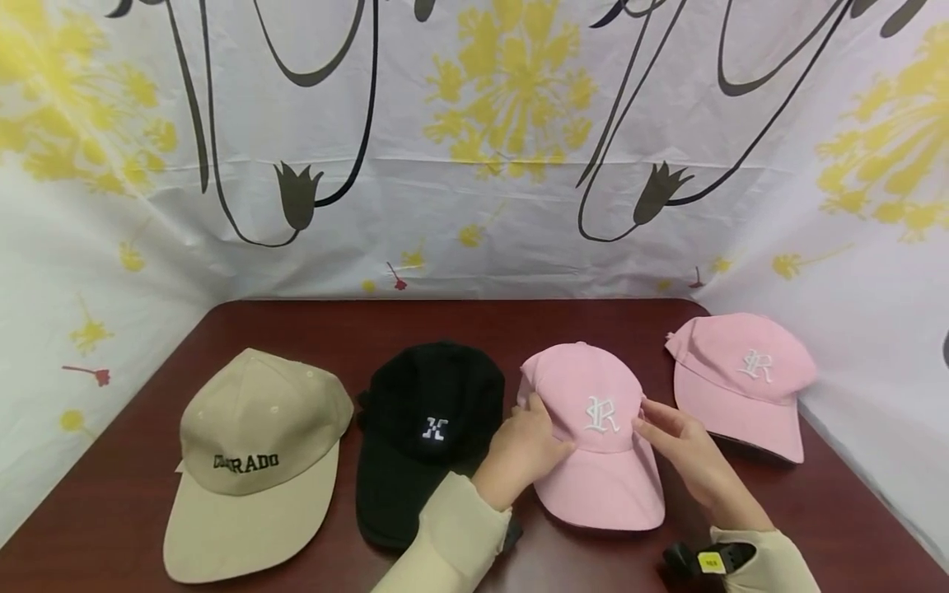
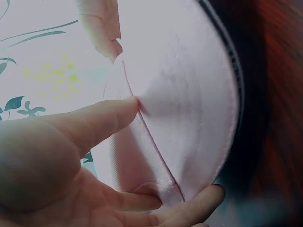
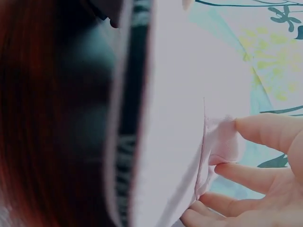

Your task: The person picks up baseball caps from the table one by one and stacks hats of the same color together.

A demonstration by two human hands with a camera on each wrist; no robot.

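A pink baseball cap (image 1: 593, 486) with a white embroidered R stands on the dark red table between both hands, its brim toward me. My left hand (image 1: 524, 449) grips its left side. In the left wrist view the left thumb (image 2: 111, 116) presses the seam where crown meets brim, and the other fingers reach along the cap's lower edge. On the opposite side, my right hand (image 1: 693, 457) pinches the crown's edge. The right wrist view has the right thumb (image 3: 270, 130) on the crown (image 3: 225, 135), with the fingers at its lower edge.
To the left stand a black cap (image 1: 437, 387) with a small white emblem and, beyond it, a beige cap (image 1: 259, 412) with dark lettering. A second pink cap (image 1: 741, 371) sits at the table's right edge. Patterned white cloth (image 1: 460, 247) hangs behind and along both sides.
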